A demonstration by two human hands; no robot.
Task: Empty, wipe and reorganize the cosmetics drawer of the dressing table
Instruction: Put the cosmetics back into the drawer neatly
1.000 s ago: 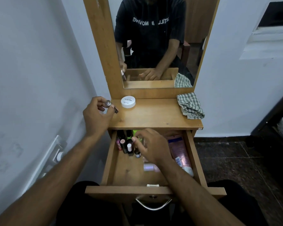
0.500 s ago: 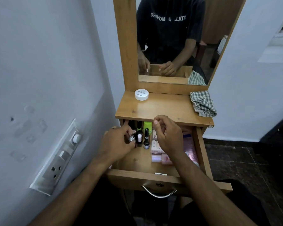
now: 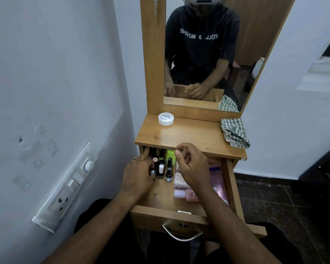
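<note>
Ideally, the left hand pinching the silver-capped bottle seats it upright beside the nail polish bottles; the right hand, loosely curled, holds nothing.

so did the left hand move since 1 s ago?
Yes. The left hand was up at the tabletop edge near the white jar; it is now down inside the drawer, gripping a small bottle.

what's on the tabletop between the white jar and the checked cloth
Nothing: in the head view, the tabletop is bare wood between the white jar by the mirror's left edge and the checked cloth at the right edge.
</note>
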